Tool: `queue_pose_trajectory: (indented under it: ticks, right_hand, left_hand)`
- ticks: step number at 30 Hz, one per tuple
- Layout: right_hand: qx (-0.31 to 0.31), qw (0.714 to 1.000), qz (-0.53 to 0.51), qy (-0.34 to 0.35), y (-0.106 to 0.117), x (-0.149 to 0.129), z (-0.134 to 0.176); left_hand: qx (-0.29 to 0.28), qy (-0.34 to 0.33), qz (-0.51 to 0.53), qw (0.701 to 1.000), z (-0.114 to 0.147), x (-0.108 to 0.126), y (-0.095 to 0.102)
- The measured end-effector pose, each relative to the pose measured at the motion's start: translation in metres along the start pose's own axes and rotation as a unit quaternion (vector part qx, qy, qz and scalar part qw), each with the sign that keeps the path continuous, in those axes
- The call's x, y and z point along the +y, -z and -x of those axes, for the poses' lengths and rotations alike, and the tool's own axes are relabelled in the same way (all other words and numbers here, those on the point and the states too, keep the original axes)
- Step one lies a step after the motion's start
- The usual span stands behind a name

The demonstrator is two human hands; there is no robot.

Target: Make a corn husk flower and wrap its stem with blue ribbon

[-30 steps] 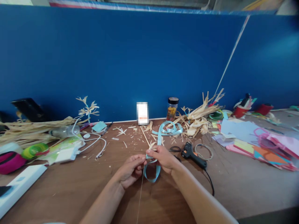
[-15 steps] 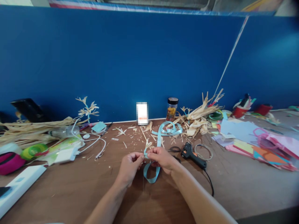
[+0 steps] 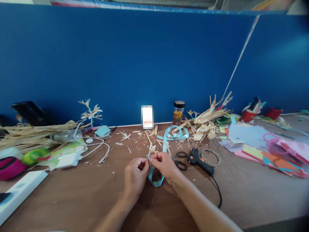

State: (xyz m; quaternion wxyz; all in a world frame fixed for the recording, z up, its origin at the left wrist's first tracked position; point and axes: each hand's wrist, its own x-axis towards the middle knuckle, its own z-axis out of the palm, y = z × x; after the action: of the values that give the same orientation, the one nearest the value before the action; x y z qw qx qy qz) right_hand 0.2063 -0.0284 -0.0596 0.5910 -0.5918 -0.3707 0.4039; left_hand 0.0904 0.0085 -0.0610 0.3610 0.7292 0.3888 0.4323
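Note:
My left hand (image 3: 135, 174) is closed in a pinch just below a small corn husk flower (image 3: 152, 149), whose pale petals poke up above my fingertips. My right hand (image 3: 166, 166) meets it there, thumb and finger pinching the light blue ribbon (image 3: 156, 184) at the flower's base. One loop of that ribbon hangs under my hands, and its long end runs back to a loose coil on the table. The flower's stem is hidden by my fingers. Right of my right hand lie black-handled scissors (image 3: 181, 165), beside a black glue gun (image 3: 200, 161).
Behind stand a jar (image 3: 178, 113) and a heap of dry husks (image 3: 209, 124). Coloured paper (image 3: 251, 137) lies to the right. A husk flower sprig (image 3: 91, 113), white cables (image 3: 96, 146) and a power strip (image 3: 23, 193) are on the left. Husk scraps litter the table (image 3: 106, 193).
Both hands have shifted slightly, with my right fingers moving a little left around the flower's base. The flower sits a bit lower, and more of the scissors shows.

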Motion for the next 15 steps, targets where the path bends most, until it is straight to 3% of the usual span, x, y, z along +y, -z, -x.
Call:
queue_pose_trajectory:
  ticks: [6,10,15]
  right_hand:
    - [-0.001,1.000,-0.010,-0.001,0.003,0.002,-0.001]
    - [-0.001,1.000,-0.018,-0.004,0.001,0.001,-0.001]
    - [-0.014,1.000,-0.019,-0.003,0.000,0.002,0.000]
  left_hand:
    - [-0.030,0.007,0.044,0.999,-0.001,0.000,0.000]
    - [-0.067,0.118,0.146,0.980,-0.005,-0.005,0.000]
    - [-0.116,0.262,0.293,0.912,-0.010,-0.006,0.002]
